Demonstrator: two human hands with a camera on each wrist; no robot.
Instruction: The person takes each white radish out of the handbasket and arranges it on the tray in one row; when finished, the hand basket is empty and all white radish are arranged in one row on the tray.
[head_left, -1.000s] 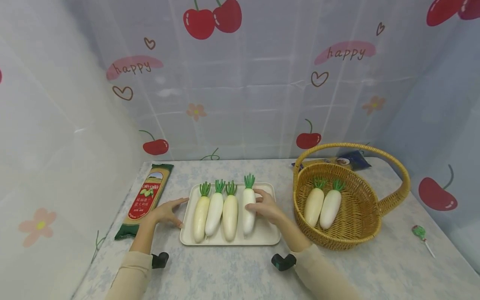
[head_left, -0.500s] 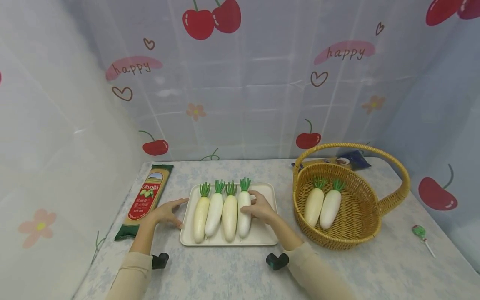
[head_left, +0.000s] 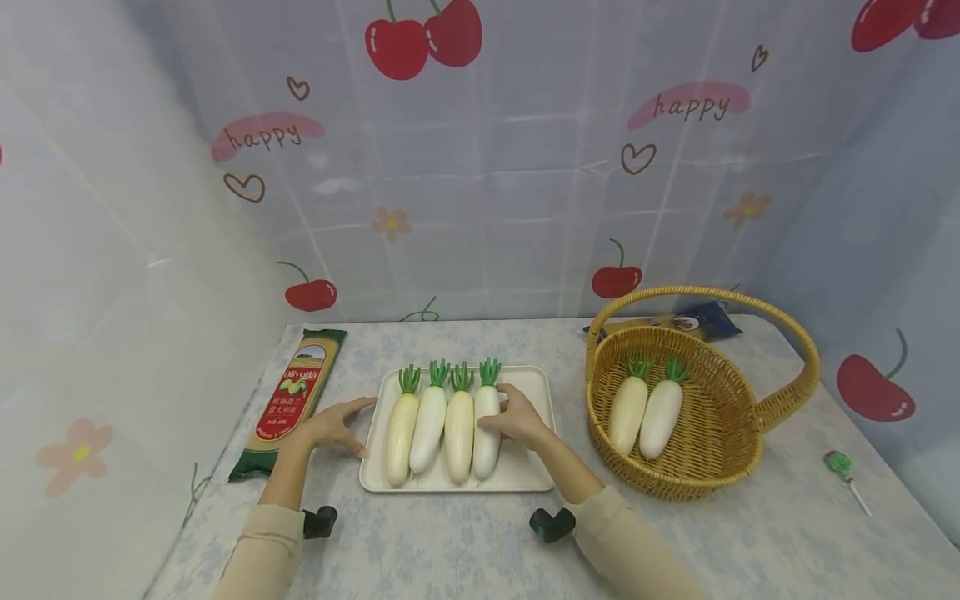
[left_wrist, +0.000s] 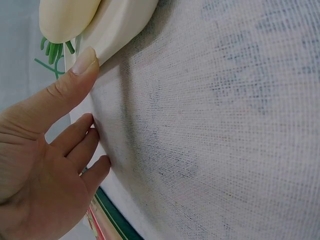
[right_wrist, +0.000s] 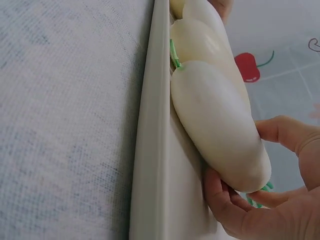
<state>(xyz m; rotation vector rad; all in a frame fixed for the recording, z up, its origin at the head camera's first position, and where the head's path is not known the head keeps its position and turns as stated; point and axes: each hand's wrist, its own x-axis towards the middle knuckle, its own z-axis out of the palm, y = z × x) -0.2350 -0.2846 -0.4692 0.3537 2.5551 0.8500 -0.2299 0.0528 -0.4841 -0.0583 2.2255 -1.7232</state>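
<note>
Several white radishes with green tops lie side by side on a cream rectangular tray [head_left: 531, 471] in the head view. My right hand [head_left: 521, 421] grips the rightmost white radish [head_left: 487, 454], thumb on top and fingers round its far right side. In the right wrist view that white radish [right_wrist: 215, 115] lies against its neighbour, held near its leafy end. At the tray's left edge rests my left hand [head_left: 332, 427], fingers spread. The left wrist view shows its thumb [left_wrist: 82, 70] at the rim, just beside a yellowish white radish [left_wrist: 65, 17].
On the right stands a wicker basket [head_left: 720, 425] with a tall handle, holding two white radishes [head_left: 660, 421]. A blue-and-yellow packet [head_left: 705, 321] lies behind it. A pasta packet [head_left: 296, 396] lies at the left, and a lollipop [head_left: 840, 467] near the right edge.
My right hand has moved left with the rightmost white radish, bringing it down onto the tray beside the others. The left hand has kept its place.
</note>
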